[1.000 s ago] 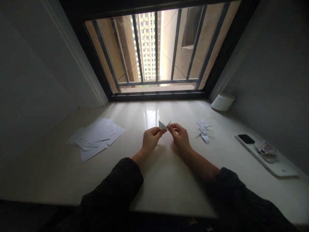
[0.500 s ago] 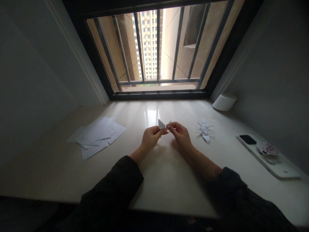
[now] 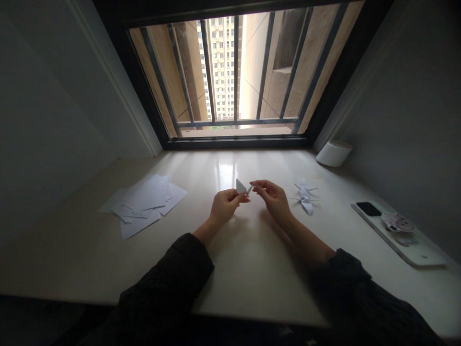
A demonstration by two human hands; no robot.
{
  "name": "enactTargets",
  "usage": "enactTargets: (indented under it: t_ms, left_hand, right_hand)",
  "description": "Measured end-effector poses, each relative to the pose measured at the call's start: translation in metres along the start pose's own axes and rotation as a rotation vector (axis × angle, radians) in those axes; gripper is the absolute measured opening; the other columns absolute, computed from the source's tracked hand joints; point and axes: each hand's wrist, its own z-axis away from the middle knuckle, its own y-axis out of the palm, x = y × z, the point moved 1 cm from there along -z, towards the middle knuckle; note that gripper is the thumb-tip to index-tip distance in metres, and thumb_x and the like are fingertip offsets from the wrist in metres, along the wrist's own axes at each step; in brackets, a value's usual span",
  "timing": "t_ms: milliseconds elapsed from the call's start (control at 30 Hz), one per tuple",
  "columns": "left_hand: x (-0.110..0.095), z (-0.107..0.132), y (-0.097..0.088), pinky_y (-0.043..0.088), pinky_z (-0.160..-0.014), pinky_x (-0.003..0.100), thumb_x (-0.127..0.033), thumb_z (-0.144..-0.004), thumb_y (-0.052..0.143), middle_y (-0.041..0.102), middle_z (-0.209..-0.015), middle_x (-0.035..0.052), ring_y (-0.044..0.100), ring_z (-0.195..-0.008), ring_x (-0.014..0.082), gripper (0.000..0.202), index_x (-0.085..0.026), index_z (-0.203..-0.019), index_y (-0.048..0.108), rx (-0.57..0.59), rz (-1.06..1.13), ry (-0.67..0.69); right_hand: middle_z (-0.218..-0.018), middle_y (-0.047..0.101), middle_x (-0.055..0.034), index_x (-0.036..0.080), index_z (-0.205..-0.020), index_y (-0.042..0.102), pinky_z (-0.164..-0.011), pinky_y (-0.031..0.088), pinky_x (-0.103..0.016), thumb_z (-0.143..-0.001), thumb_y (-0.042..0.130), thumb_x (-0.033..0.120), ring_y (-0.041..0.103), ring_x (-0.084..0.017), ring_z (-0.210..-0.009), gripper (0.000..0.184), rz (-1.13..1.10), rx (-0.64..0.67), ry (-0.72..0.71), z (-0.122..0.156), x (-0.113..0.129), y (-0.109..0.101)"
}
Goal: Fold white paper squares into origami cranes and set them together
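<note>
Both hands raised together at mid-scene, fingertips pinched.
The left hand (image 3: pixel 224 206) curls loosely, thumb and forefinger closed toward the right; the right hand (image 3: pixel 274 198) faces it, fingers bent and pinching. Dark-sleeved forearms converge from the near left and near right.

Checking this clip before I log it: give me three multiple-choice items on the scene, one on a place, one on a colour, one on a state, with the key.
1. Where does the loose stack of paper sheets lie?
A. left of the hands
B. on the phone
C. on the window ledge

2. What colour is the small folded paper piece held between the hands?
A. red
B. white
C. black

3. How is the piece held?
A. flat on the table
B. in the left hand alone
C. pinched by both hands, above the table

Key: 1 A, the sheets lie far left on the table; 2 B, it looks white; 3 C, the right hand and the left each pinch an end.
</note>
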Motion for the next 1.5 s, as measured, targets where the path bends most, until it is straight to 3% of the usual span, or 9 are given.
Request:
enactTargets:
  t_ms: [300,500,633,933,1167,1500]
  left_hand:
    - [-0.010,0.001,-0.007,0.049,-0.067,0.030,-0.039,-0.072,0.069,0.073,-0.075,0.0099,0.070,-0.073,0.0229,0.024,-0.015,-0.074,0.071,0.025,-0.044,0.043]
    - [-0.015,0.001,-0.014,0.047,-0.061,0.028,-0.042,-0.074,0.066,0.073,-0.072,0.0088,0.070,-0.072,0.0224,0.026,-0.017,-0.070,0.070,0.071,-0.143,0.070]
    - [-0.017,0.000,-0.013,0.047,-0.062,0.028,-0.043,-0.072,0.067,0.073,-0.071,0.0094,0.070,-0.071,0.0223,0.027,-0.016,-0.066,0.068,0.070,-0.093,0.031]
    - [-0.009,-0.003,-0.014,0.047,-0.064,0.029,-0.045,-0.073,0.065,0.073,-0.078,0.0115,0.069,-0.077,0.0229,0.030,-0.015,-0.074,0.069,0.127,-0.014,-0.048]
    - [-0.010,-0.004,-0.015,0.047,-0.066,0.029,-0.046,-0.075,0.064,0.073,-0.081,0.0115,0.069,-0.077,0.0220,0.032,-0.015,-0.080,0.070,0.125,0.052,-0.078]
    - [-0.011,-0.002,-0.011,0.050,-0.068,0.029,-0.041,-0.079,0.061,0.074,-0.083,0.0091,0.069,-0.080,0.0214,0.027,-0.015,-0.082,0.068,-0.005,-0.055,0.034]
  right_hand:
    - [-0.091,0.068,-0.0046,0.022,-0.091,0.067,-0.075,0.047,-0.035,-0.080,0.060,0.039,0.062,-0.020,-0.085,0.021,0.126,0.067,-0.109,-0.002,0.006,-0.005]
    - [-0.085,0.065,-0.0030,0.021,-0.083,0.063,-0.073,0.047,-0.034,-0.080,0.058,0.039,0.060,-0.019,-0.082,0.019,0.199,0.176,-0.153,-0.006,0.007,-0.010]
    - [-0.083,0.063,-0.0021,0.022,-0.082,0.060,-0.074,0.047,-0.034,-0.080,0.058,0.038,0.060,-0.019,-0.081,0.016,0.224,0.198,-0.169,-0.007,0.007,-0.011]
    - [-0.078,0.064,-0.0013,0.022,-0.080,0.060,-0.073,0.047,-0.035,-0.079,0.059,0.034,0.060,-0.018,-0.077,0.012,0.276,0.158,-0.222,-0.005,0.011,-0.011]
    - [-0.075,0.065,-0.0020,0.023,-0.081,0.063,-0.071,0.046,-0.036,-0.080,0.059,0.032,0.058,-0.018,-0.072,0.010,0.383,0.013,-0.328,0.001,0.023,-0.008]
    - [-0.076,0.065,-0.0030,0.023,-0.093,0.068,-0.069,0.048,-0.034,-0.081,0.063,0.029,0.057,-0.018,-0.071,0.014,0.448,-0.039,-0.449,0.004,0.022,-0.006]
